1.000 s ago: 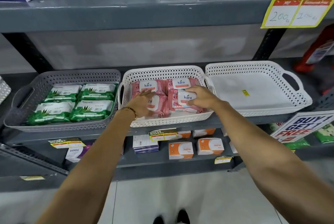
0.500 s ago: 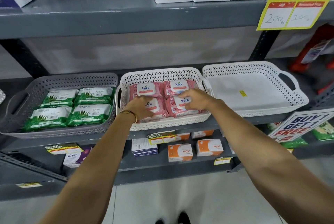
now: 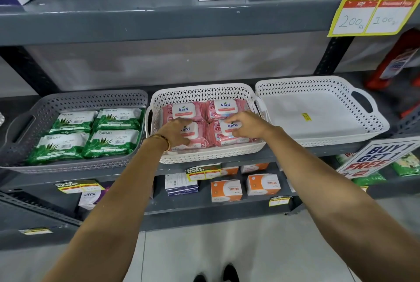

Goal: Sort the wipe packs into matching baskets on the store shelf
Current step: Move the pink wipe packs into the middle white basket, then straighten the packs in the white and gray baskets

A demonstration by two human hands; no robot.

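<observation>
Several pink Kara wipe packs (image 3: 184,109) lie flat in the middle white basket (image 3: 204,89) on the shelf. My left hand (image 3: 179,132) lies over the front-left pink pack (image 3: 201,134), fingers on top and thumb at its front edge. My right hand (image 3: 247,125) grips the front-right pink pack (image 3: 232,127) from its right side. To the left, a grey basket (image 3: 91,98) holds several green Origami wipe packs (image 3: 113,138). To the right stands a white basket (image 3: 318,83) with only a small yellow sticker on its floor.
A grey shelf board (image 3: 159,20) with white boxes hangs close above. A yellow price sign (image 3: 372,15) and a "buy 1 get 1 free" card (image 3: 377,159) stick out at the right. Small orange boxes (image 3: 226,190) fill the lower shelf.
Both hands have stayed on the front pink packs. The front-right pack, a little raised before, now lies level with the others.
</observation>
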